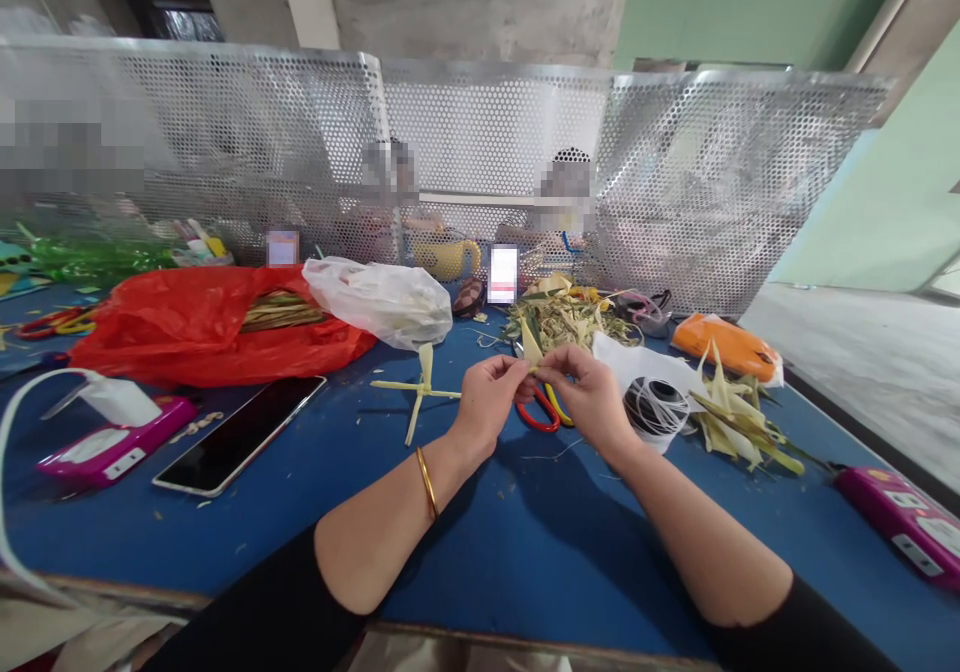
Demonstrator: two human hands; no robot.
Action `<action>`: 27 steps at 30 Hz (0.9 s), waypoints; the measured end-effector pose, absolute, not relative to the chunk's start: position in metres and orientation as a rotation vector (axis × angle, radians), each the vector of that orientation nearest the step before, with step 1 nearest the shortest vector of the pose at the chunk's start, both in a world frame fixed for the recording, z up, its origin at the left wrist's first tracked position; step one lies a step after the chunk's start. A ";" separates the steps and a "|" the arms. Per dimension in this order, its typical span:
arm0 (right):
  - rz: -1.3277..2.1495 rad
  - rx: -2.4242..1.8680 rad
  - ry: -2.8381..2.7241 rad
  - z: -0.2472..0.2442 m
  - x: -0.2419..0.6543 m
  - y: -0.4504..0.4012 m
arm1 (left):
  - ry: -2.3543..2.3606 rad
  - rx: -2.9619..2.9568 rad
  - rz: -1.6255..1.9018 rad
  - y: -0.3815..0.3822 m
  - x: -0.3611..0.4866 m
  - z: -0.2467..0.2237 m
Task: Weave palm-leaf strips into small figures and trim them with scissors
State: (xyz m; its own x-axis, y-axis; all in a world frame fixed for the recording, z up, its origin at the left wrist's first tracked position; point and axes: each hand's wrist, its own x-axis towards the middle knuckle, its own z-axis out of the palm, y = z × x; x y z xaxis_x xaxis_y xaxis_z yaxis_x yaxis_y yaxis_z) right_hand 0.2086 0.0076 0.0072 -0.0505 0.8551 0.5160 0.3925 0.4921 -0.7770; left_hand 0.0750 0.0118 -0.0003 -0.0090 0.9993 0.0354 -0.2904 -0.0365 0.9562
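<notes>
Above the middle of the blue table, my left hand [496, 392] and my right hand [583, 387] meet, fingertips pinched on a pale yellow-green leaf strip [531, 340]. Its pointed end stands up between them; the part inside the fingers is hidden. Beneath the hands lie scissors [537, 414] with red and yellow handles, partly covered. Left of my left hand rests a cross-shaped piece of folded leaf strips [422, 389]. A spool of pale thread or wire [657, 407] stands close to my right wrist.
A red plastic bag [180, 322] holding dried strips, a white bag [382, 297] and a phone [244, 437] are at left. Leaf scraps [574, 317] pile up behind my hands. At right are folded leaf pieces [739, 417], an orange packet [727, 347] and a purple power strip [904, 522]. People sit behind the perforated metal screen [487, 122].
</notes>
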 end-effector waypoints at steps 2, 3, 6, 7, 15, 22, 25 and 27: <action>0.524 -1.106 -1.653 0.007 0.209 0.007 | 0.969 0.993 1.349 0.011 0.075 0.001; 0.523 -1.114 -1.655 0.007 0.210 0.007 | 0.970 0.990 1.348 0.011 0.075 0.001; 0.534 -1.127 -1.660 0.008 0.211 0.008 | 0.978 1.021 1.360 0.011 0.074 0.001; 0.540 -1.127 -1.657 0.008 0.211 0.008 | 0.979 1.048 1.368 0.011 0.074 0.000; 0.728 -1.092 -1.499 0.007 0.211 0.011 | 0.961 1.227 1.374 0.011 0.073 -0.002; 0.524 -1.076 -1.656 0.008 0.210 0.008 | 0.979 1.026 1.345 0.010 0.074 0.002; 0.480 -1.059 -1.691 0.009 0.209 0.006 | 0.947 0.942 1.313 0.010 0.073 0.002; 0.466 -1.066 -1.694 0.009 0.209 0.006 | 0.920 0.903 1.287 0.010 0.073 0.002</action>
